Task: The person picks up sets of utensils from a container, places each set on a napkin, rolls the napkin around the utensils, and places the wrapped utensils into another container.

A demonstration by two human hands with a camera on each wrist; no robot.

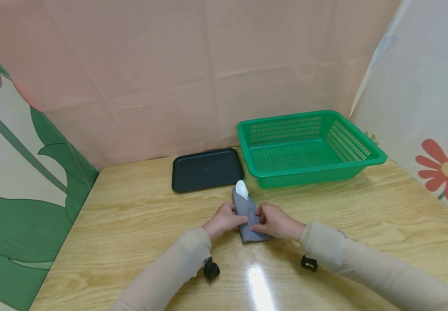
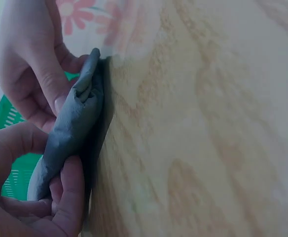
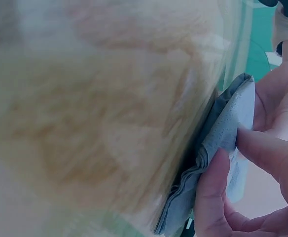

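Note:
A grey napkin [image 1: 242,206] is folded around white cutlery, and the rounded end of a white spoon [image 1: 241,188] sticks out at its far end. The rest of the spoon is hidden in the cloth. My left hand [image 1: 225,219] grips the napkin's left side, thumb on top and fingers curled at the edge. From the right, my right hand [image 1: 278,221] pinches the cloth between thumb and fingers. In the left wrist view the napkin [image 2: 72,128] appears as a thick roll close over the table. Layered folds of the napkin [image 3: 218,133] show in the right wrist view.
Beyond the hands a black tray [image 1: 208,170] lies on the wooden table [image 1: 142,207]. To its right stands a green slotted basket [image 1: 305,177] with raised walls. A pink sheet [image 1: 150,86] hangs behind the table, and patterned panels flank both sides.

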